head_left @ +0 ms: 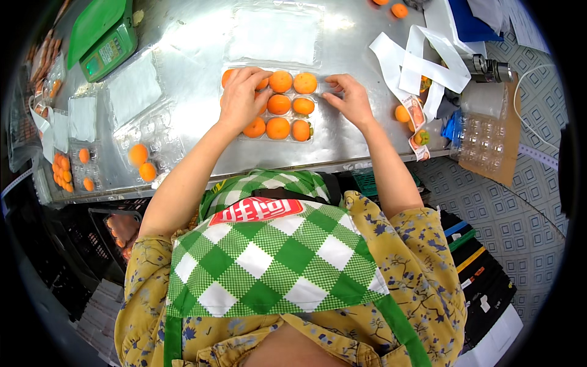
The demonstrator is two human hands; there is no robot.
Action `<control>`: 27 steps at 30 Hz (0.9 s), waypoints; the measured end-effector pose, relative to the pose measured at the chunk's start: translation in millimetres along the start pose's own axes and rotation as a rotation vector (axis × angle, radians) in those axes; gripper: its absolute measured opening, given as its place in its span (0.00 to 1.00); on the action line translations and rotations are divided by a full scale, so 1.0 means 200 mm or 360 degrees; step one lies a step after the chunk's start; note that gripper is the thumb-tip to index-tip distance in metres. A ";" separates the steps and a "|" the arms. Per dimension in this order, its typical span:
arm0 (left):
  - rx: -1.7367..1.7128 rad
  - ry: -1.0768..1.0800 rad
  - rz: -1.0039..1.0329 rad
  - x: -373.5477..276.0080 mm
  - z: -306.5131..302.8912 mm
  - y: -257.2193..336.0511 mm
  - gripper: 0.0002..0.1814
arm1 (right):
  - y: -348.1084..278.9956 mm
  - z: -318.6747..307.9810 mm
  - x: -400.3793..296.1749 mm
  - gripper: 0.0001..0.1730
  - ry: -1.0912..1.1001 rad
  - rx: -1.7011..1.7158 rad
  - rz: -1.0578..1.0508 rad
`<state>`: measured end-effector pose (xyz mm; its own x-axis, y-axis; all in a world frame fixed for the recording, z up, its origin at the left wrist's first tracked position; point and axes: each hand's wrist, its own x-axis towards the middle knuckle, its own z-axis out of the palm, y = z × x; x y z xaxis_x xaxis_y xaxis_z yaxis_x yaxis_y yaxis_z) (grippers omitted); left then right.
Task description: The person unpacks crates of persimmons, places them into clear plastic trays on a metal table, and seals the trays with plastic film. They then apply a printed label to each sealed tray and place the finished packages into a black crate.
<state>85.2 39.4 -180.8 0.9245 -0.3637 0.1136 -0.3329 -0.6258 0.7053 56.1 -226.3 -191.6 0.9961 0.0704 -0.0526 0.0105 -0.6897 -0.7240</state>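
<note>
A clear plastic clamshell tray (pixel 271 138) lies before me on the metal table, its lid (pixel 275 34) folded back on the far side. Rows of orange persimmons (pixel 278 128) fill its cups, and one at the near right corner shows a green calyx. My left hand (pixel 243 94) rests over the left part of the tray, fingers bent on the fruit; whether it grips one is hidden. Just right of the tray, my right hand (pixel 351 98) hovers with thumb and fingers apart and nothing between them. Part of the left column of fruit is covered by my left hand.
A green weighing scale (pixel 110 55) stands at the far left. Other open clamshells (pixel 172 130) with a few fruits lie on the left. To the right are white strips (pixel 387 57), loose persimmons (pixel 402 113), a metal flask (pixel 493 69) and an empty clamshell (pixel 481 142) on cardboard.
</note>
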 end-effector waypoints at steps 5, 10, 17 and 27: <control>0.0218 -0.0126 0.0150 0.09 -0.01 -0.02 0.19 | 0.05 0.02 0.05 0.18 0.0142 0.0078 0.0099; 0.0329 -0.0322 0.0159 0.17 0.03 -0.01 0.23 | 0.19 -0.09 0.25 0.18 0.0334 -0.0003 0.0160; 0.0334 -0.0402 0.0133 0.21 0.05 0.08 0.26 | 0.44 -0.42 0.67 0.26 0.0696 -0.0336 0.0300; 0.0367 -0.0427 0.0150 0.23 0.07 0.08 0.25 | 0.67 -0.69 1.02 0.38 0.0800 -0.1001 0.0572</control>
<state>119.1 1.9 -174.1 0.8164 -0.5761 -0.0387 -0.4756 -0.7090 0.5207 272.2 -403.5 -204.1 0.8673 -0.4505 0.2118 -0.4124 -0.8885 -0.2011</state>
